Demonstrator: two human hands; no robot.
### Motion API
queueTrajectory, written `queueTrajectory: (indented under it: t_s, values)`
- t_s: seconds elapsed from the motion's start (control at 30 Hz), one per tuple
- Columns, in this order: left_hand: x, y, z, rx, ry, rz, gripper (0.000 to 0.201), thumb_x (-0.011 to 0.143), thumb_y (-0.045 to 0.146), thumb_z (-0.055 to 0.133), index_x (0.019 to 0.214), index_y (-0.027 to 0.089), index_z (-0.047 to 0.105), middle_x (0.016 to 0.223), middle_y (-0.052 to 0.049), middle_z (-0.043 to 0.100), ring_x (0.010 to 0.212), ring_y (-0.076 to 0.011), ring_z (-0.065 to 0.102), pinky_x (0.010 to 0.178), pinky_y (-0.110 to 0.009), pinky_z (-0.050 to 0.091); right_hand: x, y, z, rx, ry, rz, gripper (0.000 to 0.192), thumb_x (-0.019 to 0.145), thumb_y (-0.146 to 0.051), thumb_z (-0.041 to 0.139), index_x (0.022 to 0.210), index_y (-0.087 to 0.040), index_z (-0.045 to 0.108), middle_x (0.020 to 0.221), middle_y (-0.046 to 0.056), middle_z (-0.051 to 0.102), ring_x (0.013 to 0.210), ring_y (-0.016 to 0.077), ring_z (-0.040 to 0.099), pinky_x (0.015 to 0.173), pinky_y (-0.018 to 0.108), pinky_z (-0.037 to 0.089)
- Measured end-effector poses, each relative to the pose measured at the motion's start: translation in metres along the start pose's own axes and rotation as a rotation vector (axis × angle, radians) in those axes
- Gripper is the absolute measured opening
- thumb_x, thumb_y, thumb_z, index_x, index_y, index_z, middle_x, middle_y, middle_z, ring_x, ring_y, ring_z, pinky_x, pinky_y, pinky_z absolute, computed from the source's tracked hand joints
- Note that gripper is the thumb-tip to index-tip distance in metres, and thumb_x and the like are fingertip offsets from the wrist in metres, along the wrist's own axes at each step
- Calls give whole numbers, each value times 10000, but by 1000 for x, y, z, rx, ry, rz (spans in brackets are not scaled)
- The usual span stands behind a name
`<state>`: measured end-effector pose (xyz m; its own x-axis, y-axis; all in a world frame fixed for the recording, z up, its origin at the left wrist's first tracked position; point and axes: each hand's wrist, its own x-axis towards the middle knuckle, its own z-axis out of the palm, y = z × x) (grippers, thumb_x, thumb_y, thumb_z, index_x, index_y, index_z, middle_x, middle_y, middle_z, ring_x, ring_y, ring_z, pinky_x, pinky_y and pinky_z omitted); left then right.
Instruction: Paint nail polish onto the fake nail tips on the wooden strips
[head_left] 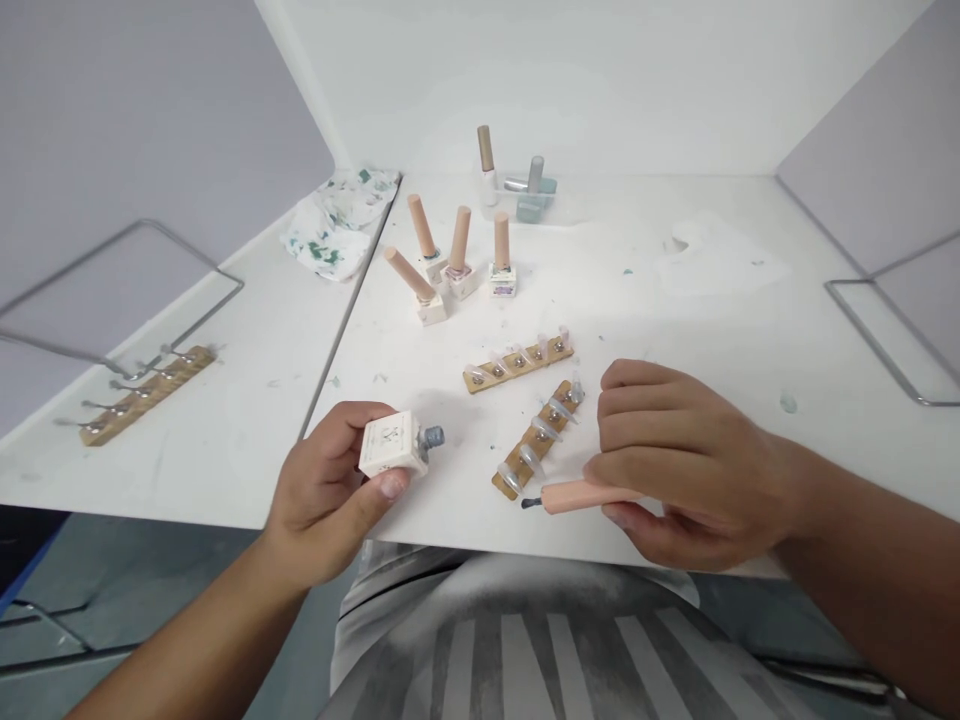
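Note:
My left hand (334,495) is closed round a white square nail polish bottle (391,445), tilted with its bare grey neck to the right. In my right hand (675,460) is the peach-handled nail polish brush (574,496), its dark wet tip pointing left. That tip is close to the near end of a wooden strip (538,440) carrying several false nails, some looking grey-blue. Whether the bristles touch a nail I cannot tell. Just behind lies a second wooden strip (517,364) with several pale, clear-looking nails.
Several peach-capped polish bottles (502,255) stand farther back. Behind them a clear plastic tray (551,210) holds more bottles. A stained tissue (330,230) lies back left, another white tissue (716,255) at right. A third nail strip (150,395) and metal wire frames (892,340) flank the sides.

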<state>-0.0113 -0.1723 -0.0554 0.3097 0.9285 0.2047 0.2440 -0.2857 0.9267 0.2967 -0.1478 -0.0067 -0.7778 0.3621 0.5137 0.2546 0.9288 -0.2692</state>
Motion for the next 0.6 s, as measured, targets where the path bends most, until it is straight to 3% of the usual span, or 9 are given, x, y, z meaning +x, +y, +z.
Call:
queueTrajectory:
  t_s: [0.13, 0.37, 0.6]
  values:
    - [1, 1, 0, 4, 2, 18, 282, 863, 283, 592, 1123, 212, 509, 819, -24, 594, 674, -150, 491, 574, -246, 384, 0, 0, 1, -74, 47, 30, 116, 730, -95, 555, 790, -190, 525, 579, -29, 457, 550, 130, 349, 572, 322, 303]
    - [-1, 1, -2, 12, -17, 23, 277, 867, 272, 582, 1128, 212, 511, 820, -20, 589, 668, -147, 481, 562, -247, 369, 0, -3, 0, -12, -35, 0, 77, 760, -145, 549, 724, -201, 510, 543, -28, 418, 526, 135, 323, 565, 332, 294]
    - [0, 0, 0, -8, -3, 33, 283, 854, 268, 597, 1121, 211, 521, 816, -16, 592, 661, -142, 483, 549, -231, 369, 1, -2, 1, -109, 65, 12, 99, 733, -101, 558, 778, -184, 529, 589, -20, 472, 558, 132, 375, 583, 320, 325]
